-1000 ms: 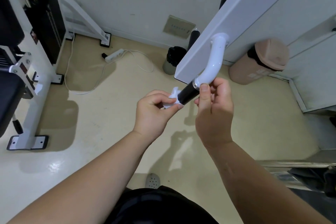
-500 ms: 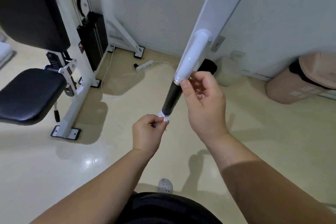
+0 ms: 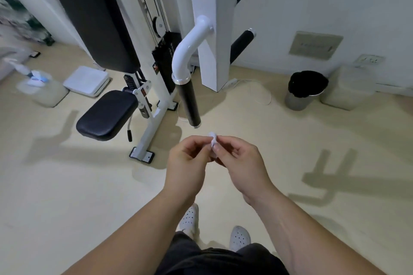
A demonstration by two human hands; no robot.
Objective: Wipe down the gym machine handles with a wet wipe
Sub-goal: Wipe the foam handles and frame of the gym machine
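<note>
crumpled wet wipe point(image 3: 212, 140) pinched between left hand point(image 3: 186, 164) and right hand point(image 3: 240, 163), below handle point(image 3: 190, 105)

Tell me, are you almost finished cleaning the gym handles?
Partway, it seems. The near black handle hangs free, and neither hand touches it, so that one may be done, though no wetness shows. Right now the left hand and right hand pinch the small white wipe together below it. The other black handle behind the white post looks untouched, so probably that's left.

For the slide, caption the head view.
Both hands pinch a crumpled white wipe below the machine's black foam-grip handle.
</note>
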